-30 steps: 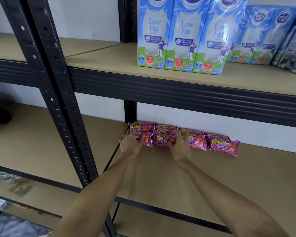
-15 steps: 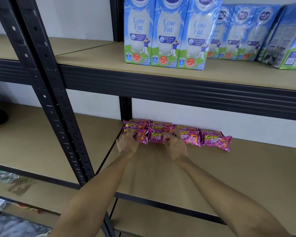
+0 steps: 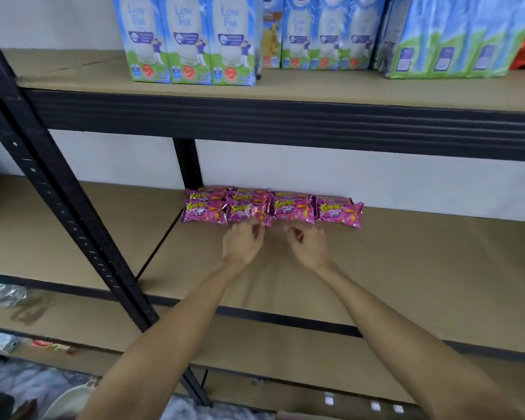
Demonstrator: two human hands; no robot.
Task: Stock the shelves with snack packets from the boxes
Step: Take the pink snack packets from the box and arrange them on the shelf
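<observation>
Left hand [image 3: 243, 244] and right hand [image 3: 308, 247] hung loosely curled, empty; pink Cornitoz packets [image 3: 272, 207] lay just beyond fingertips. Likely next: fetch more.

Plain white wall [image 3: 361, 177] at back. Black metal rack w/ tan board shelves. Slotted upright [image 3: 73, 207] cuts diag. across left foreground. Ribbed black beam [image 3: 285, 122] fronts the upper shelf [image 3: 73, 74]. Rear post [image 3: 190, 162] stands vs. the wall btwn two bays. Mid shelf [image 3: 422, 268] is wide and black-edged at front, w/ the lower shelf [image 3: 88, 322] beneath. Blue-green milk cartons [image 3: 191, 40] stand in rows up top. Light is even and soft, w/ dim shade under the beam. Bottom-left corner is blurred; floor can't be made out.
</observation>
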